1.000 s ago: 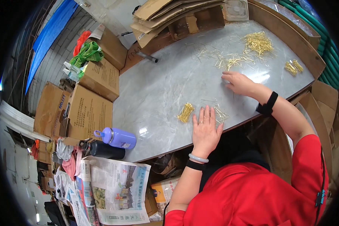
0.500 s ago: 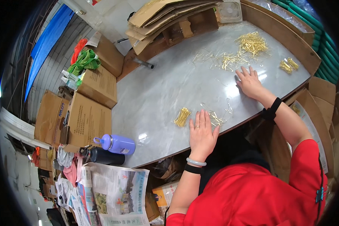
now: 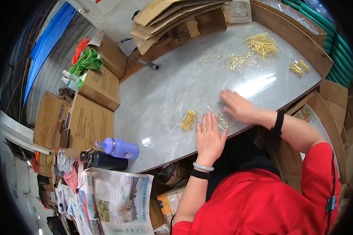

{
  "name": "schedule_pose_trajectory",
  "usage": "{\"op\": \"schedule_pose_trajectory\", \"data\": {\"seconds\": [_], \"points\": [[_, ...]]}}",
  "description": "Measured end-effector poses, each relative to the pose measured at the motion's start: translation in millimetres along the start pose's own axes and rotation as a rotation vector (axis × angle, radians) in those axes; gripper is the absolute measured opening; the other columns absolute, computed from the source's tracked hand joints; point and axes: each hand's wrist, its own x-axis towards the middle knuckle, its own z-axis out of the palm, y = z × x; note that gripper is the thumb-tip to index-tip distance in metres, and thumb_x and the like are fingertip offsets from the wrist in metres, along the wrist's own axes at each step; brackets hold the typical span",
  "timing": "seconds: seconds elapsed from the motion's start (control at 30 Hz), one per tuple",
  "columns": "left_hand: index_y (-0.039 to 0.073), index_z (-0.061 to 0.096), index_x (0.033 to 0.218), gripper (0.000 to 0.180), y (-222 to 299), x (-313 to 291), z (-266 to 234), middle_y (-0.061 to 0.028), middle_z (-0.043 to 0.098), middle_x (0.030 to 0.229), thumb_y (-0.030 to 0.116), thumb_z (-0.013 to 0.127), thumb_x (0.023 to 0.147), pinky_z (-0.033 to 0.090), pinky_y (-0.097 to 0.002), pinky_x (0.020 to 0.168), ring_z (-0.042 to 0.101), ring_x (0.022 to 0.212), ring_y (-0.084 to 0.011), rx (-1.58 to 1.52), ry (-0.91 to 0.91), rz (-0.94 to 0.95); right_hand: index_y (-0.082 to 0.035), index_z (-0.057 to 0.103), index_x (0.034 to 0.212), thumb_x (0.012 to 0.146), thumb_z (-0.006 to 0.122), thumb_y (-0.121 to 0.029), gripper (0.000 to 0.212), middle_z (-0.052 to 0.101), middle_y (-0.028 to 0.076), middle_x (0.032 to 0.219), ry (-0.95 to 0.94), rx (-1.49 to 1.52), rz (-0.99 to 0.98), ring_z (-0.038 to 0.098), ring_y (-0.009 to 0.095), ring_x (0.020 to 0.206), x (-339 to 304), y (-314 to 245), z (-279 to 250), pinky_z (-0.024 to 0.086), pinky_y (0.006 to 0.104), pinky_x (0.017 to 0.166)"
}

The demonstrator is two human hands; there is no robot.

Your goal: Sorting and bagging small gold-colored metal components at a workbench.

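Observation:
My left hand (image 3: 209, 139) lies flat on the grey tabletop with its fingers stretched out. Just left of its fingertips is a neat bundle of gold-coloured wire hooks (image 3: 188, 120). A few loose wire hooks (image 3: 222, 122) lie between my two hands, partly covered by them. My right hand (image 3: 239, 107), blurred by motion, is low over the table with its fingers extended, close to those loose hooks. A single thin wire piece (image 3: 225, 84) shows beyond its fingertips. Farther back is a large tangled heap of gold hooks (image 3: 262, 45), with a looser scatter (image 3: 238, 62) beside it.
Two small gold bundles (image 3: 299, 67) rest near the table's right edge. A purple bottle (image 3: 121, 148) and a black bottle (image 3: 109, 161) stand at the left front. Cardboard boxes (image 3: 90, 122) line the left side; flattened cardboard (image 3: 172, 17) is stacked behind. A metal tube (image 3: 148, 64) juts over the table.
My right hand has swept left and nearer to me, from beside the scattered hooks to the loose ones by my left hand. My left hand has stayed in place.

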Motion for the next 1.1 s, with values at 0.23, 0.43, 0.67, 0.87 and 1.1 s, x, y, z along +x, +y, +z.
{"op": "schedule_pose_trajectory", "data": {"seconds": [0.23,0.43,0.67,0.87,1.1], "points": [[-0.006,0.037,0.147,0.071,24.9,21.8,2.6,-0.023,0.041,0.152,0.037,0.058,0.095,0.025,-0.052,0.117,0.035,0.143,-0.0358,-0.02,-0.087,0.028,-0.001,0.063,0.108,0.083,0.053,-0.005,0.028,0.063,0.02,0.113,-0.021,-0.142,-0.028,0.06,0.037,0.109,26.1,73.2,-13.0,0.048,0.0437,0.097],[-0.009,0.037,0.146,0.077,0.9,1.2,3.4,-0.0236,0.037,0.155,0.04,0.059,0.092,0.021,-0.0517,0.12,0.031,0.146,-0.0339,0.069,-0.064,-0.09,0.002,0.062,0.108,0.09,0.058,-0.027,0.035,0.062,0.021,0.109,0.018,-0.162,-0.206,0.06,0.037,0.102,3.3,-8.1,8.0,0.049,0.0446,0.09],[-0.013,0.028,0.148,0.078,-10.8,-0.2,18.7,-0.0297,0.031,0.155,0.036,0.056,0.094,0.017,-0.0538,0.12,0.027,0.146,-0.0397,-0.098,-0.116,-0.013,-0.001,0.05,0.134,0.1,0.045,-0.048,0.058,0.047,0.022,0.141,0.194,-0.056,0.089,0.043,0.036,0.132,-44.8,-53.0,21.0,0.034,0.0483,0.108],[-0.013,0.028,0.148,0.079,-32.7,-11.8,11.9,-0.0305,0.031,0.155,0.029,0.061,0.09,0.019,-0.054,0.119,0.028,0.144,-0.0455,-0.253,-0.029,0.012,-0.003,0.055,0.128,0.098,0.049,-0.046,0.053,0.054,0.026,0.125,0.374,-0.174,-0.23,0.049,0.044,0.119,3.5,-28.7,56.1,0.038,0.0525,0.103],[-0.009,0.027,0.15,0.077,-16.8,7.7,13.6,-0.0312,0.03,0.155,0.019,0.067,0.091,0.022,-0.0499,0.12,0.026,0.146,-0.0461,-0.389,-0.046,0.028,-0.001,0.058,0.121,0.087,0.071,-0.037,0.051,0.059,0.02,0.121,-0.003,0.385,-0.446,0.055,0.04,0.113,-14.1,-5.1,-6.4,0.044,0.0455,0.098]]}}
